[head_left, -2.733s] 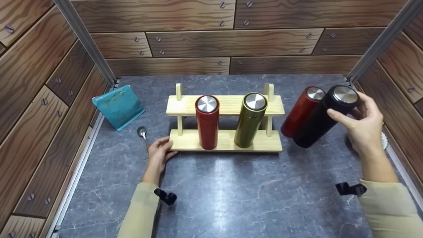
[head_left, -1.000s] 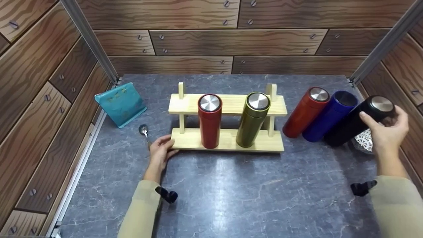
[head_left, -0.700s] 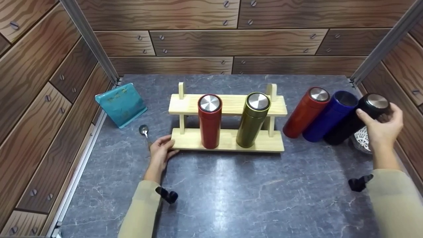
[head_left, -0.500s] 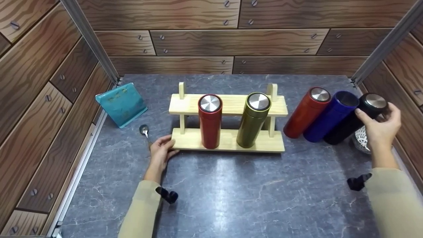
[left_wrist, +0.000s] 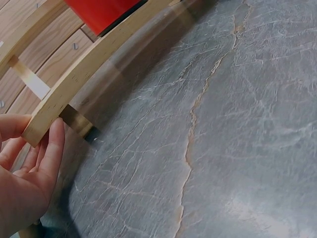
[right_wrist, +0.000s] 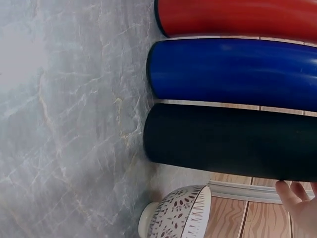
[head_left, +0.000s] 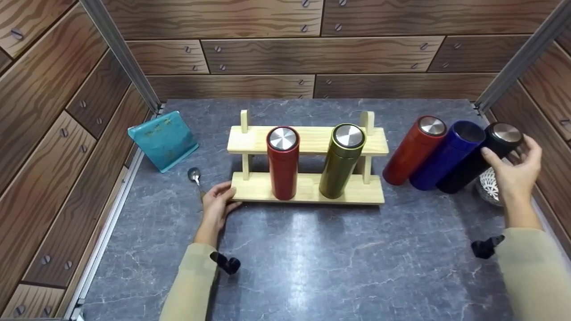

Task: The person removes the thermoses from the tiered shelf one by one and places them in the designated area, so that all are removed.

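Note:
My left hand (head_left: 216, 207) grips the left end of a two-tier wooden rack (head_left: 303, 180), thumb above and fingers beneath in the left wrist view. On its lower shelf stand a red thermos (head_left: 283, 171) and an olive-green thermos (head_left: 341, 169). To the right of the rack, my right hand (head_left: 517, 174) holds a black thermos (head_left: 473, 162) near its steel-topped lid. That thermos stands on the tabletop in the right wrist view. Beside it is a blue thermos (head_left: 446, 156), then another red thermos (head_left: 412, 154), all upright in a row with narrow gaps.
A patterned bowl (right_wrist: 178, 213) sits just right of the black thermos, partly hidden in the head view. Toward the left are a teal pouch (head_left: 163, 140) and a spoon (head_left: 194, 175) beside my left hand. Wood-patterned walls enclose the grey marbled tabletop (head_left: 339, 263).
My right hand has brought the black thermos rightward from in front of the blue one, then slightly back left beside it. The blue thermos and bowl came into sight. My left hand stays on the rack.

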`<state>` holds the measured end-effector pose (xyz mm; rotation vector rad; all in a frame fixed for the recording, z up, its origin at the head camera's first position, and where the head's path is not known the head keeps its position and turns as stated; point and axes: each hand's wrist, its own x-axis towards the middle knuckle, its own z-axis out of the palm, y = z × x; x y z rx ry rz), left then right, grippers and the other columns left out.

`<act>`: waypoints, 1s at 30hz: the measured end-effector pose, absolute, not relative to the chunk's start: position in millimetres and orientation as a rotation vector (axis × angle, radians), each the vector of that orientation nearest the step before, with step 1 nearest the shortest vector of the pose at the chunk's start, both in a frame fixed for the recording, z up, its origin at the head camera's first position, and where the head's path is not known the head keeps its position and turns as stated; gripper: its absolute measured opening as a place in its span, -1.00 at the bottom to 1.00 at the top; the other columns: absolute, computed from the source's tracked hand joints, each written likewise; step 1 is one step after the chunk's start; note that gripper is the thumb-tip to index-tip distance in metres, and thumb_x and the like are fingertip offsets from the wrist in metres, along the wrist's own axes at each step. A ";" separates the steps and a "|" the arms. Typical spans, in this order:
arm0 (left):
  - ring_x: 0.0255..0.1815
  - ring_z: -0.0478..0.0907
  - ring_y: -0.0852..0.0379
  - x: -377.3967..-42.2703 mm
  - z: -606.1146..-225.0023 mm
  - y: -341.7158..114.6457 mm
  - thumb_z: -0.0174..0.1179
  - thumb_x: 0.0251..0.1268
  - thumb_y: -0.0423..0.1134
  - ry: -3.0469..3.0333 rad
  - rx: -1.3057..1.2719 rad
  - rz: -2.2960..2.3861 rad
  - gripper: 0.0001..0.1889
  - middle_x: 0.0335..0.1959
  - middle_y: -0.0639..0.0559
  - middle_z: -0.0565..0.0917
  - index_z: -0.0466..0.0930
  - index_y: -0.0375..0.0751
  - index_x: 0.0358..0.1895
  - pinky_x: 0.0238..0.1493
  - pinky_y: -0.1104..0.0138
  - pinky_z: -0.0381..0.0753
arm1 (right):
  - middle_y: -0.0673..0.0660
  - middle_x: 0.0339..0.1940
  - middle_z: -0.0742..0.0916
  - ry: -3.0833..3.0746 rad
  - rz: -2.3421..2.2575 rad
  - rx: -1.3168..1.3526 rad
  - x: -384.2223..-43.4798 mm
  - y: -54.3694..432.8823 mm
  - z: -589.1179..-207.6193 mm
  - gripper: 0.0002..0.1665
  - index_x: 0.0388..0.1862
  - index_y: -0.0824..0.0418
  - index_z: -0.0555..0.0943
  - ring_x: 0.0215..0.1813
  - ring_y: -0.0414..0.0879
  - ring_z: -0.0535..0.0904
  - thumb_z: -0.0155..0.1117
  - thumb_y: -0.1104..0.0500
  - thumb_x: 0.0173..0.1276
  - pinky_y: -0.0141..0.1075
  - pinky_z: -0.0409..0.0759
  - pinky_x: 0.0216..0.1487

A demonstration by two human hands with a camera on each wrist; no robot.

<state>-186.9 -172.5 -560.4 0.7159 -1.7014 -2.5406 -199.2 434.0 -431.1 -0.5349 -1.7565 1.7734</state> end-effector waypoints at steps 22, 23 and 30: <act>-0.41 0.57 0.11 -185.9 -559.3 -172.6 0.19 0.16 -0.49 -1.706 0.724 -2.532 -0.64 -0.18 -0.12 0.54 0.45 -0.40 0.05 -0.37 0.24 0.70 | 0.05 -0.11 0.58 -1.784 1.794 -0.463 -164.4 426.1 -466.5 -0.25 0.15 0.23 0.39 -0.24 -0.21 0.57 0.39 0.52 -0.06 -0.63 0.56 -0.38; -0.41 0.57 0.11 -185.7 -559.3 -172.6 0.19 0.16 -0.49 -1.709 0.720 -2.531 -0.64 -0.18 -0.12 0.54 0.45 -0.40 0.06 -0.37 0.24 0.70 | 0.05 -0.11 0.58 -1.785 1.789 -0.447 -162.9 424.8 -467.4 -0.26 0.14 0.23 0.39 -0.25 -0.21 0.58 0.38 0.53 -0.05 -0.63 0.56 -0.37; -0.42 0.58 0.11 -185.3 -558.7 -172.6 0.18 0.18 -0.48 -1.725 0.703 -2.530 -0.64 -0.19 -0.11 0.54 0.44 -0.41 0.06 -0.34 0.22 0.70 | 0.09 -0.15 0.58 -1.739 1.814 -0.348 -152.1 410.9 -470.2 -0.34 0.08 0.28 0.40 -0.28 -0.19 0.61 0.32 0.58 -0.03 -0.60 0.58 -0.33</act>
